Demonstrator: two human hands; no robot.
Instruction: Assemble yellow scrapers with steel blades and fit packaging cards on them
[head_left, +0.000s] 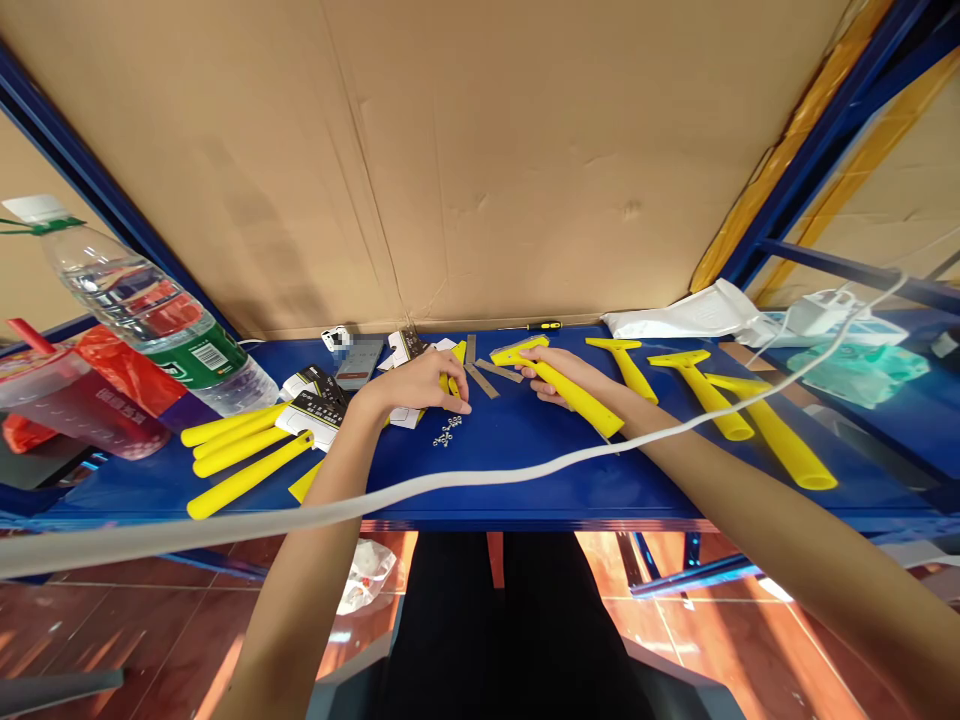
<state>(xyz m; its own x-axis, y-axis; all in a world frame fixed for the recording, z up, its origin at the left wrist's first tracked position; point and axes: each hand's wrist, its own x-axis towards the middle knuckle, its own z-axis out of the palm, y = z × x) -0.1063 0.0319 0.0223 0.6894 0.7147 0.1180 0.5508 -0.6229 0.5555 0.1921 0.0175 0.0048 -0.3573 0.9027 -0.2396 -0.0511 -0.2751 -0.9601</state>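
My right hand (pixel 551 372) is wrapped round a yellow scraper (pixel 581 393), its wide head pointing up and left and its handle towards me. My left hand (pixel 422 383) is bent over the blue table, fingers curled with the tips close together. Whatever they hold, if anything, is hidden. Just below those fingertips lies a small pile of metal screws or nuts (pixel 448 432). Small yellow parts (pixel 452 383) show beside the left fingers. Between the hands, several thin metal blades (pixel 481 380) lie on the table.
Three yellow scrapers (pixel 697 390) lie at right; several yellow handles (pixel 244 455) and black-and-white cards (pixel 311 418) at left. A water bottle (pixel 150 300) and red drink cup (pixel 82 405) stand far left. A screwdriver (pixel 544 325) lies at the back. A white cable (pixel 480 478) crosses the view.
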